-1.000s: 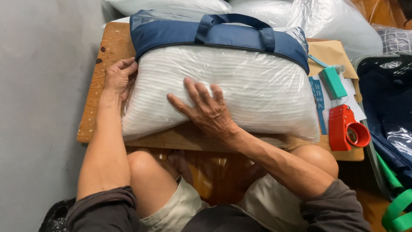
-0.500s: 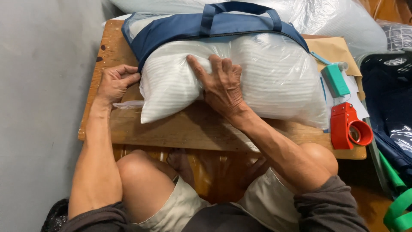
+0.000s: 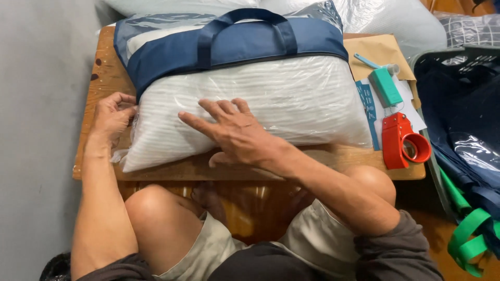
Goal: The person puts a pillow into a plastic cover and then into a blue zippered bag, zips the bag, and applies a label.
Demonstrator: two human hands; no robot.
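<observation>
A white striped pillow (image 3: 250,109), sealed in clear plastic film, lies across the middle of the wooden tabletop (image 3: 99,78), its far half tucked under the blue carry bag (image 3: 234,44) with looped handles that runs along the far edge. The right hand (image 3: 237,132) lies flat on the pillow's near face, fingers spread and palm pressing down. The left hand (image 3: 112,117) is curled at the pillow's left end near the tabletop's left edge, fingertips pinching the loose film there. The pillow looks light, soft and springy, likely to puff back when pressure eases, and the film looks slick, so a grip on the gathered plastic at the ends or on the bag handles would probably hold better than a flat palm. Along the right edge lie a red tape dispenser (image 3: 403,140), a teal handheld tool (image 3: 385,86), a brown envelope (image 3: 380,52) and some papers, close to the pillow's right end and likely in the way of any slide to that side. More bagged pillows (image 3: 396,21) are stacked beyond the far edge, and a dark basket (image 3: 463,104) of blue bags stands off to the right.
</observation>
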